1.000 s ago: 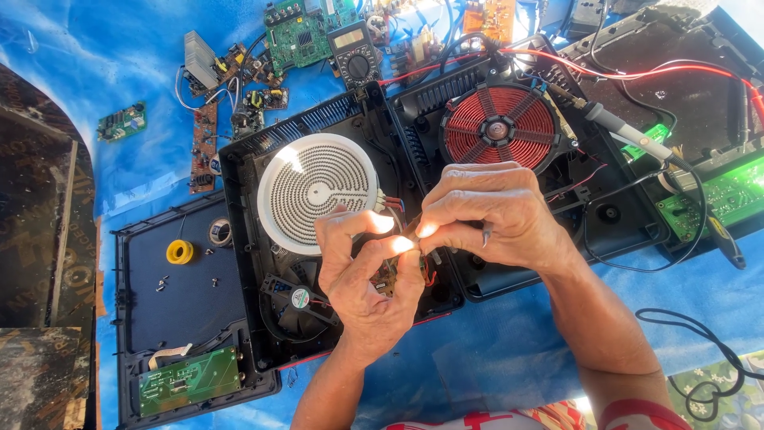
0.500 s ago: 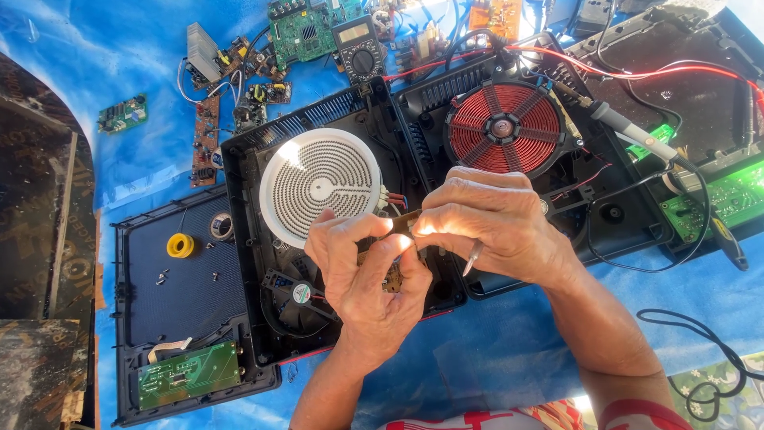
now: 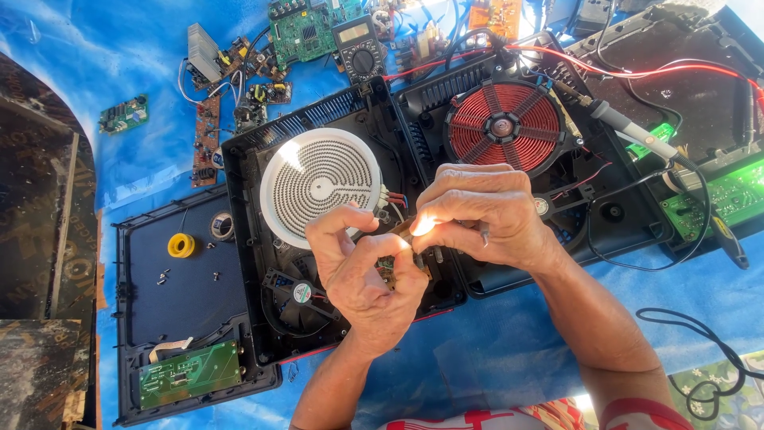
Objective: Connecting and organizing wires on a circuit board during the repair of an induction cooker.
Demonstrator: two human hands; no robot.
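A small dark part point(image 3: 403, 232), at 3 o'clock from the white coil disc point(image 3: 320, 185), is pinched between the closed fingers of the left hand point(image 3: 368, 275) and right hand point(image 3: 484, 215); a slip could drop it into the open black casing point(image 3: 247, 263). Glare and fingers hide its shape.

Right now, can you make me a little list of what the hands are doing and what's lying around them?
left hand: pinches a small part, too hidden to identify
right hand: pinches the same spot from the other side
below hands: open black cooker case
white round heater disc: in that case, beside the hands
red coil: in the neighbouring case
yellow roll: on the dark panel
cloth: blue
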